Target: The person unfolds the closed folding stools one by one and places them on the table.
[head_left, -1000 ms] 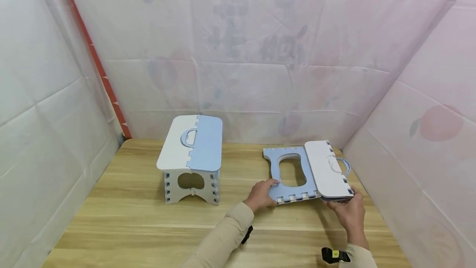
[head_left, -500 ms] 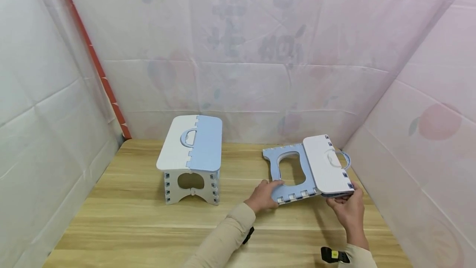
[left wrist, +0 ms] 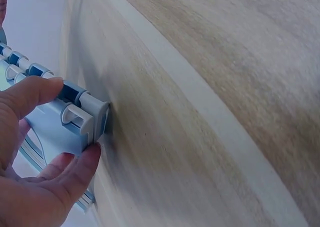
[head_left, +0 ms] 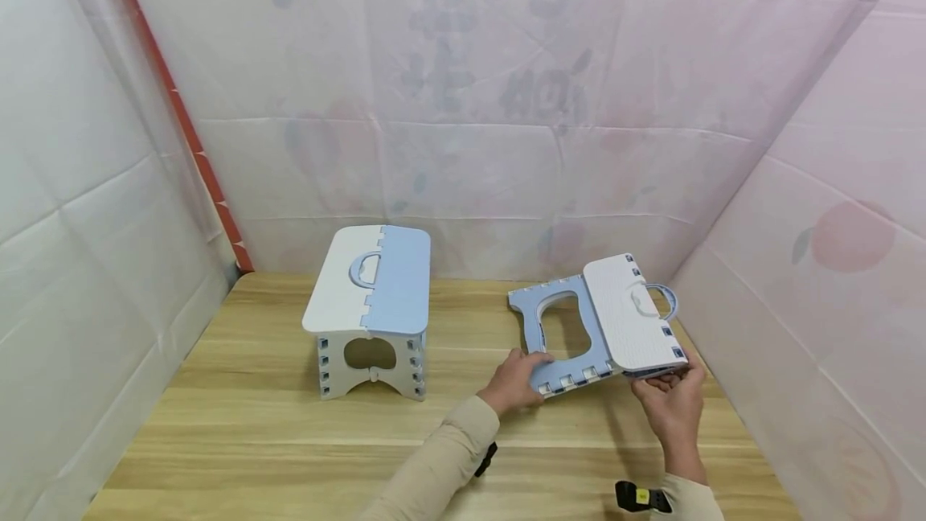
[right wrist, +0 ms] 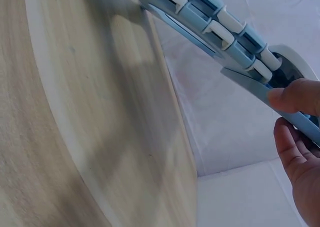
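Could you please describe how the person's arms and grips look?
The left sleeve and right sleeve are beige. The left black wrist device is partly hidden; the right black wrist device bears a yellow patch. The left grip and right grip are bare.

Head view high, facing down; wrist views close, sharing tilted stool (head_left: 611, 320).

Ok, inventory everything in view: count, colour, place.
Wooden table: 1, light brown, lower half
Opened folding stool: 1, white and light blue, standing, table's left
Mostly folded stool: 1, same colours, table's right
Sheeted walls: 3, whitish, back and sides
Strip: 1, red, back left
Wrist devices: 2, black, lower centre and right
Sleeves: 2, beige, bottom
Left hand: 1, bare, gripping mostly folded stool, near left
Right hand: 1, bare, gripping it, near right
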The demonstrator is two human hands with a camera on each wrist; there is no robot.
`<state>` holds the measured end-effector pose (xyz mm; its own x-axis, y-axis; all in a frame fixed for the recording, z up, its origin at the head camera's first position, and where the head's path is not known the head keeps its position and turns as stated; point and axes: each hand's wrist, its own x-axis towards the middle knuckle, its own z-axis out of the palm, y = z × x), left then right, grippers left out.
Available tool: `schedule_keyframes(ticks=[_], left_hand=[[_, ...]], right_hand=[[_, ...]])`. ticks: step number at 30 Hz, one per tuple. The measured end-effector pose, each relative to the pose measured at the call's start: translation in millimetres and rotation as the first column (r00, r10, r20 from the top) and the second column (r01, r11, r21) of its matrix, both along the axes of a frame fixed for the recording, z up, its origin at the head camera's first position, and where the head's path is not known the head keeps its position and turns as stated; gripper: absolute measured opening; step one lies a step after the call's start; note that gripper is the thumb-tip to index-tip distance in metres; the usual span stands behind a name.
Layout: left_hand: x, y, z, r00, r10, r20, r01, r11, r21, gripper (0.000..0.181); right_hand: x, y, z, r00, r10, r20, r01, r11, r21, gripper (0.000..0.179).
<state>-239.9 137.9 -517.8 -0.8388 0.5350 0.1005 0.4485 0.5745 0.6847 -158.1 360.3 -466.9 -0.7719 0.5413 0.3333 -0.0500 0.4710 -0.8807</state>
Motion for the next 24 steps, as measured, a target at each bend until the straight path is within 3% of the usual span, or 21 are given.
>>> schedule_keyframes(ticks=[9,20,24], left_hand=[[0.0,1.6,1.4,0.999,0.013,0.038,-0.014,0.999,0.042,0.067],[0.5,-1.4,2.6,0.996,0.019,0.092,-0.028,0.995,0.092,0.066],[0.0,-2.6,3.3,0.996,0.019,0.083,-0.027,0.995,0.093,0.065]], right_hand=[[0.4,-8.0,-4.1,0.993,0.037,-0.11,-0.034,0.999,0.029,0.094],[1.1,-20.3,3.2,0.982,0.07,-0.177,-0.062,0.997,0.051,0.101],[3.4,-29.3,13.9,0.974,0.088,-0.207,-0.073,0.994,0.08,0.097]])
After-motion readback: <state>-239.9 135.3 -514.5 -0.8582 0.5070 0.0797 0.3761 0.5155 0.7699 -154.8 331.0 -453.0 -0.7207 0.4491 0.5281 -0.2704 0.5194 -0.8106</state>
